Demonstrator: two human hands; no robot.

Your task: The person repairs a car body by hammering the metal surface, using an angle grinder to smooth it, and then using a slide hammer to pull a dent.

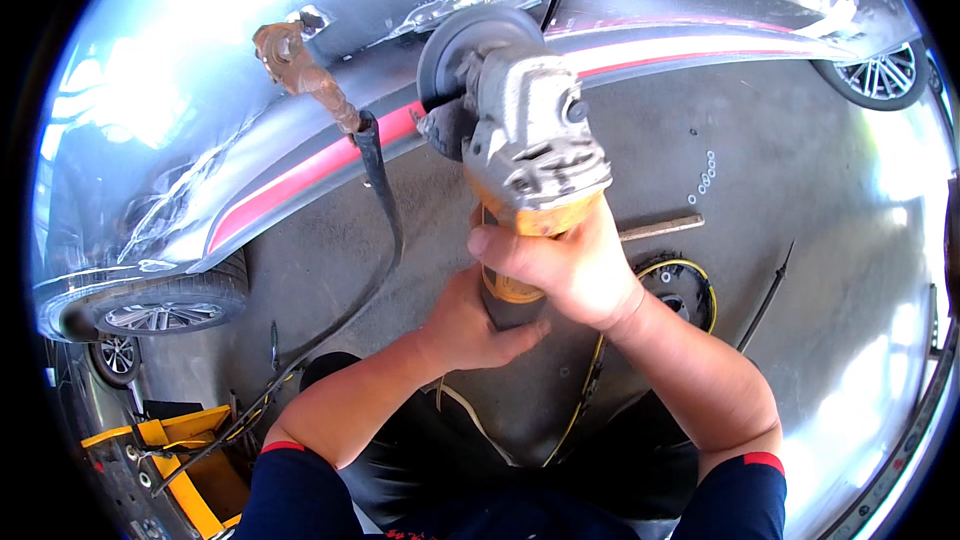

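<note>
I hold an angle grinder with a yellow and grey body upright before the dented silver car side. My right hand is closed round the upper body below the metal head, and my left hand is closed on the lower end. The dark wheel is at the car's lower door area, by the red-striped sill; whether it touches cannot be told. Left of it, a worn copper-coloured clamp head on a thick black cable is fixed to the panel.
Car wheels flank the area. On the grey floor lie several washers, a wooden stick, a dark rod and a coiled yellow-black hose. A yellow equipment frame is at lower left.
</note>
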